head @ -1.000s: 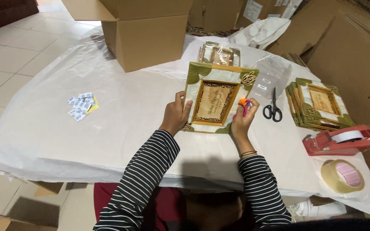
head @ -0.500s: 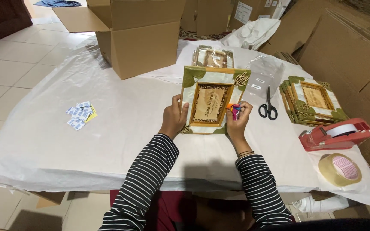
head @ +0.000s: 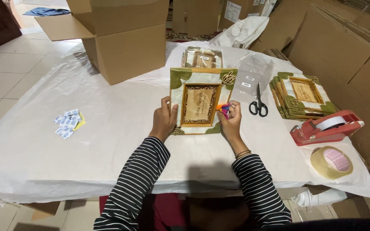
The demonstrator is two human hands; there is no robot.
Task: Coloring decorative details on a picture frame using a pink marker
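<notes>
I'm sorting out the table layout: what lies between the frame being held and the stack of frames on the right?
In the head view, black-handled scissors lie on the white sheet between the held frame and the stack of frames, with clear plastic bags just behind them.

Left hand (head: 164, 119) grips left edge of green-and-gold picture frame (head: 200, 102) on white-covered table (head: 108, 141). Right hand (head: 231, 119) holds small orange-pink object (head: 224, 108) against frame's right edge. Scissors (head: 258, 102) just beside; red tape dispenser (head: 325, 127) farther right.
</notes>
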